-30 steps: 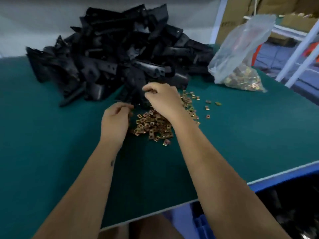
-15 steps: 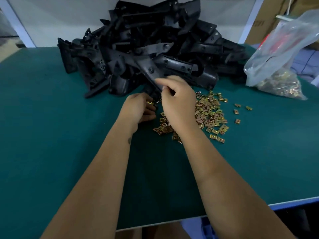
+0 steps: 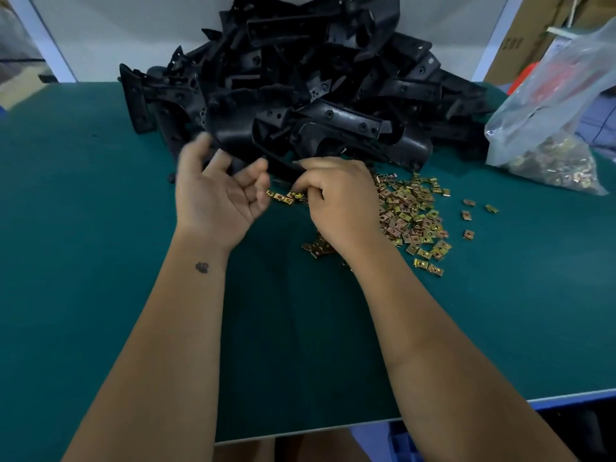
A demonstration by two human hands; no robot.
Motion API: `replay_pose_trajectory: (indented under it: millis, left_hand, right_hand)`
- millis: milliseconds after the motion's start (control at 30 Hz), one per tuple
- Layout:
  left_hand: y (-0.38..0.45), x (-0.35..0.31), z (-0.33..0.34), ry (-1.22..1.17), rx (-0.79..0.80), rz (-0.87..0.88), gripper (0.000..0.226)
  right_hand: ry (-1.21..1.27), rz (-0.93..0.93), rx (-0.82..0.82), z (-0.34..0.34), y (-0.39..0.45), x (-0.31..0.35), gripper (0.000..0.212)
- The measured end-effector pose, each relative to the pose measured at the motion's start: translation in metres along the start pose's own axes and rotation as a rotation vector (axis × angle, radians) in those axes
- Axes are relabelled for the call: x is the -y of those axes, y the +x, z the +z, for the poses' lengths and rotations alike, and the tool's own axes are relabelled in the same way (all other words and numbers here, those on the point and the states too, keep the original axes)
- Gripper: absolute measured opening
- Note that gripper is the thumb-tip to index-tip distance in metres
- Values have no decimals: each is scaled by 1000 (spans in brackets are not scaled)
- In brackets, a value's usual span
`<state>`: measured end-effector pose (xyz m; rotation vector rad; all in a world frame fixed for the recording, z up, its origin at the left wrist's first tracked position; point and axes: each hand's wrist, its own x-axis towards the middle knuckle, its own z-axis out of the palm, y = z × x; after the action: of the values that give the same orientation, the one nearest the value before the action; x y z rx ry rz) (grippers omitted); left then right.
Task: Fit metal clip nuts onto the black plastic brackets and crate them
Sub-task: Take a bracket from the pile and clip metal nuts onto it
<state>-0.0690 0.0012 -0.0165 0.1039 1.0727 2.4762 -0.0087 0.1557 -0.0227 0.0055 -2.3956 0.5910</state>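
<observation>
A big heap of black plastic brackets fills the back of the green table. Loose gold clip nuts are spread in front of it, right of my hands. My left hand is palm up at the heap's front edge, blurred, fingers loosely curled and holding nothing. My right hand is knuckles up with curled fingers. Its thumb lies on the end of a black bracket that sticks out of the heap. A few clip nuts lie right at its fingertips.
A clear plastic bag with more clip nuts lies at the right rear. Cardboard boxes stand behind it. The table's near edge has a blue rim, and something blue shows below it.
My left hand has turned palm up and spread its fingers, moving left from the nuts toward the heap. My right hand has stayed at the heap's front edge.
</observation>
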Motion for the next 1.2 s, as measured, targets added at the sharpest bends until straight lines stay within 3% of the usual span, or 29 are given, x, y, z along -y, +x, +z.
replay_pose_trajectory:
  millis: [67, 133, 233, 333, 433, 567, 833, 900, 1033, 1167, 1200]
  left_hand:
    - [-1, -3, -5, -25, 53, -11, 66]
    - [1, -3, -5, 41, 19, -23, 74]
    - [4, 0, 1, 187, -40, -5, 62]
    - [3, 1, 7, 223, -31, 53, 35]
    - [5, 1, 8, 214, -72, 157, 17]
    - [7, 6, 8, 362, -97, 285, 37]
    - [10, 12, 4, 486, -105, 316, 27]
    - [11, 13, 3, 470, -147, 308, 26]
    - [16, 17, 3, 333, -256, 254, 26]
    - [17, 20, 7, 246, -283, 173, 67]
    - [16, 20, 8, 215, -275, 156, 65]
  right_hand:
    - [-17, 15, 64, 0, 1, -3, 28]
    - [-21, 51, 108, 1, 2, -5, 21]
    - [-57, 102, 80, 4, 0, -3, 12]
    - [-134, 135, -36, 3, -2, -1, 11]
    - [-143, 153, 70, 1, 1, -3, 16]
    - [-239, 125, 266, 4, -1, -2, 28]
    - [-220, 134, 331, 6, 0, -8, 24]
    - [-117, 176, 282, 6, 1, -7, 23]
    - [344, 370, 115, 2, 4, -4, 17]
    - [779, 569, 50, -3, 6, -4, 17]
    - [862, 592, 46, -4, 7, -4, 18]
